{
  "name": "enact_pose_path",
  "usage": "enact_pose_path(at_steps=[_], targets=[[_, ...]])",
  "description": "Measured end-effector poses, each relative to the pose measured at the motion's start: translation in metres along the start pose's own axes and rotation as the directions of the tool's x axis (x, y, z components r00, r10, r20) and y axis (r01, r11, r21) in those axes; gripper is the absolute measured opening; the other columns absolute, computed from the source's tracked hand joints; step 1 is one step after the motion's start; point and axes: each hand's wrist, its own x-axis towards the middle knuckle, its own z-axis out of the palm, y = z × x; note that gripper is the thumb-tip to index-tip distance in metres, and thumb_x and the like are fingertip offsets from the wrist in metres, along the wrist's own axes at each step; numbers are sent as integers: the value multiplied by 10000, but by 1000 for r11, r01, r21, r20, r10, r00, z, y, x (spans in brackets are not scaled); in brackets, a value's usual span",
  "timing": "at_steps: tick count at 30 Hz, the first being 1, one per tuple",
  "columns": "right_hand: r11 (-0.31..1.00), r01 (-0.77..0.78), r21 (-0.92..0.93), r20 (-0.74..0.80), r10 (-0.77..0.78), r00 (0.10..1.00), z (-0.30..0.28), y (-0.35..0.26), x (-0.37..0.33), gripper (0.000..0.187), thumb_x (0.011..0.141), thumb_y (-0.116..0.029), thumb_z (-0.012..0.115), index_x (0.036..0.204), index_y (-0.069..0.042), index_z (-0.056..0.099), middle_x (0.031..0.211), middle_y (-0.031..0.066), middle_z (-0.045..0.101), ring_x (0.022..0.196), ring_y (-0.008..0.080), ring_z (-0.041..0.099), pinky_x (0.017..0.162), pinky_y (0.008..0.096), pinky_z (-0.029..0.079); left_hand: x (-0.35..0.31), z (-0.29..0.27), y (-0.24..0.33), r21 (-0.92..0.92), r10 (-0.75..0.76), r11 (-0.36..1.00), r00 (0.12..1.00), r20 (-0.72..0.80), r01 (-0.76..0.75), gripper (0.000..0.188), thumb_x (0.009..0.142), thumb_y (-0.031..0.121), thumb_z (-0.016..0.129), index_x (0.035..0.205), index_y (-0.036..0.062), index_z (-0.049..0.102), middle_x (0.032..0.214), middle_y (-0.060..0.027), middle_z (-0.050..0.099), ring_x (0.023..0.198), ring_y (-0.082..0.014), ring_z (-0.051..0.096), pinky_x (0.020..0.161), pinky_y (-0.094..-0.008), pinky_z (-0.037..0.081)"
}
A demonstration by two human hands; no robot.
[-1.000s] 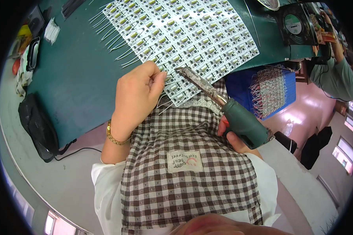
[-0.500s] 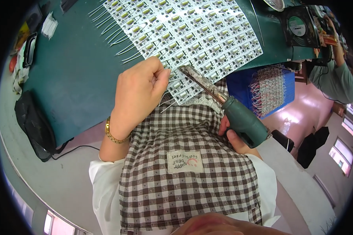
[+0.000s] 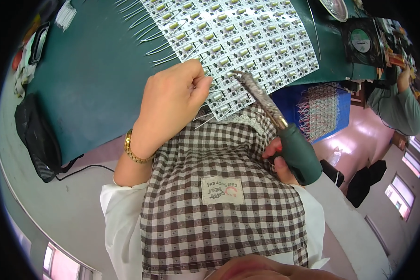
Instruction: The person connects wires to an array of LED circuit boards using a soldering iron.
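Working at the green bench (image 3: 93,84), over a white circuit-board sheet (image 3: 261,50) lapping its near edge, probably for reach.
Note a blue crate (image 3: 344,110) of wired boards (image 3: 318,112) below, a black fan (image 3: 361,41) by the right corner, likely against fumes. Grips the soldering iron (image 3: 282,122) by its handle in the wrapped right hand (image 3: 283,169), presumably clear of heat. Pinches with the left hand (image 3: 175,97), fingers closed, seemingly on one of the white lead wires (image 3: 165,60), too fine to confirm, hiding part of the sheet's left edge.

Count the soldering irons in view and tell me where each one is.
1: the green-handled soldering iron, held in the right hand and slanting up to the white circuit-board panel. Others may be hidden.
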Motion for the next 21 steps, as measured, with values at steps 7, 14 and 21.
enact_pose_path(at_steps=[7,14,21], targets=[[975,61,212,127,-90,988,-9,3,3,484,894,-239,590,1303,-61,402,916,115,554,845,205,576,766,343,470,-1,-1,-1,15,0,1000,1000,4,0,178,800,137,622,691,42,518,613,-91,562,525,-278,543,482,-369,410],[990,62,123,8,-63,998,4,0,2,501,891,-239,607,1307,-41,411,932,123,563,852,204,568,771,359,464,-4,0,-3,-64,-48,997,998,-33,46,181,813,136,638,705,35,533,574,-79,527,479,-208,493,465,-321,383],[958,124,258,-68,-110,992,8,-2,2,528,891,-244,607,1329,-32,402,922,120,567,848,208,563,776,350,451,-20,-3,10,-354,-38,935,994,-102,0,180,833,103,649,719,24,534,563,-12,448,487,-80,352,462,-232,319]])
